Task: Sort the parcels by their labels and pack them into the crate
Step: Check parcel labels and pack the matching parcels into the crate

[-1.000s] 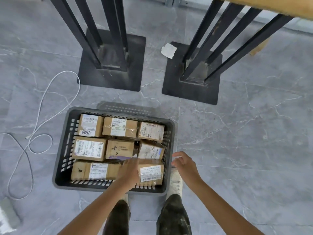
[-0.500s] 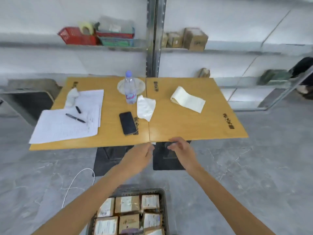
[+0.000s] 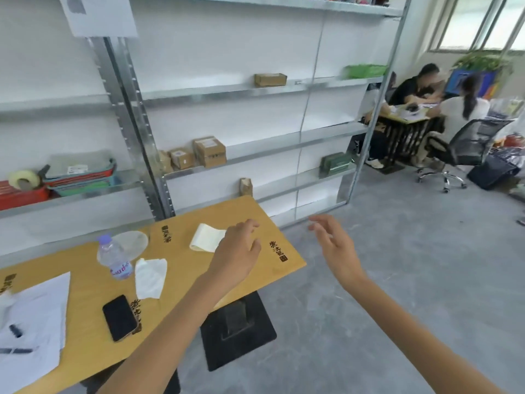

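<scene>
A grey floor [image 3: 412,280] and white-backed steel shelving [image 3: 136,132] filled the frame, with a wood-topped bench [image 3: 181,268] running in from the lower left. On the middle shelf, left of centre, two brown cardboard parcels sat side by side. The larger parcel [image 3: 209,152] had a white label on its top face and dark print on its front. The smaller parcel [image 3: 181,158] was also labelled on top. Both stood slightly angled, each showing two side faces. At upper centre a long flat parcel [image 3: 270,79] lay with its long axis along the shelf edge, left to right, a plain brown side facing out.

The left hand [image 3: 237,248] hovered over the bench's right end, fingers loosely spread and holding nothing, partly covering a cream label strip [image 3: 204,237]. The right hand [image 3: 333,245] hung past the bench edge over the floor, fingers splayed wide, also holding nothing.

On the bench lay a water bottle [image 3: 113,260], a crumpled tissue [image 3: 150,277], a black phone [image 3: 119,317] face up and white paper sheets [image 3: 37,317].
</scene>
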### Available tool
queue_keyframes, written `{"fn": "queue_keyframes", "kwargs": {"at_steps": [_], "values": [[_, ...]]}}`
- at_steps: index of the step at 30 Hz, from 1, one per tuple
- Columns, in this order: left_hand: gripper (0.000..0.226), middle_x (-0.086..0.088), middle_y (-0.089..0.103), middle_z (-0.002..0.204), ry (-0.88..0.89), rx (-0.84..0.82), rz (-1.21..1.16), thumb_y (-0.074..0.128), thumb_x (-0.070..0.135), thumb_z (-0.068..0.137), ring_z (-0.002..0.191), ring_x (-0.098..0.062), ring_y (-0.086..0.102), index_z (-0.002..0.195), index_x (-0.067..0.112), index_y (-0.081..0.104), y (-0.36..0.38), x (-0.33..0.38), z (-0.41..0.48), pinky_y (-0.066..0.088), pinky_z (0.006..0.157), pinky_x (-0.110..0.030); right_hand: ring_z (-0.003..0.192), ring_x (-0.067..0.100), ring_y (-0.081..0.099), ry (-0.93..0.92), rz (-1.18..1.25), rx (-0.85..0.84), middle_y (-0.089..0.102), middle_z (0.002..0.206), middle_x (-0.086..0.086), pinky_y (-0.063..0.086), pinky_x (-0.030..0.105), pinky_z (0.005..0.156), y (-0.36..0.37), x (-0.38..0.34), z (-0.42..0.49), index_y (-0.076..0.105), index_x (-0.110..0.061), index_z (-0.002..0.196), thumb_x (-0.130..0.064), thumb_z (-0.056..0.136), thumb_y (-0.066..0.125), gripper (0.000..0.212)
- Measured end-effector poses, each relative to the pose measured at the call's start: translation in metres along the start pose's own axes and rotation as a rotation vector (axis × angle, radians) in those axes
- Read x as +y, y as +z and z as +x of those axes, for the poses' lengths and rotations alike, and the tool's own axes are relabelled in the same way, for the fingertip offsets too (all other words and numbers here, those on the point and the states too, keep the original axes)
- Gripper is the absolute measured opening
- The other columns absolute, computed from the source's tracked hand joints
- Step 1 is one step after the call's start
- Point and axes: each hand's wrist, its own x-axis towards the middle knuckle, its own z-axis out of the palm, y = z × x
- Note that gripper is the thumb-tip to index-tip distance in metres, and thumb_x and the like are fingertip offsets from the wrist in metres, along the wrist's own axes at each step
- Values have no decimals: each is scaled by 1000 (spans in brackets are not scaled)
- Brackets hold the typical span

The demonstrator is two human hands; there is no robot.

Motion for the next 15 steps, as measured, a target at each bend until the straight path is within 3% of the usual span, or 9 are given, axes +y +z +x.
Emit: {"fn": "queue_keyframes", "kwargs": {"at_steps": [5,9,15], "values": [[34,7,48,122,-44,-68,-60,42,27,97,92,-1,51,130,30,42,106,59,68,43,74,-22,90,4,57,39,-8,92,67,97,-8,41,6,69,-112,79,58,58,-29,106,-17,99,43,20],[36,2,50,128,-111,-158,-106,43,23,97,111,-12,53,133,23,43,192,110,120,45,84,-25,91,13,59,104,-5,88,67,90,-5,41,22,79,-187,135,107,56,-36,94,-13,99,44,26],[35,-1,50,126,-127,-258,-105,45,22,97,117,-15,48,131,19,44,274,160,182,42,96,-31,92,24,61,188,-7,70,69,90,-1,43,31,81,-262,185,164,59,-33,94,-14,99,44,25]]}}
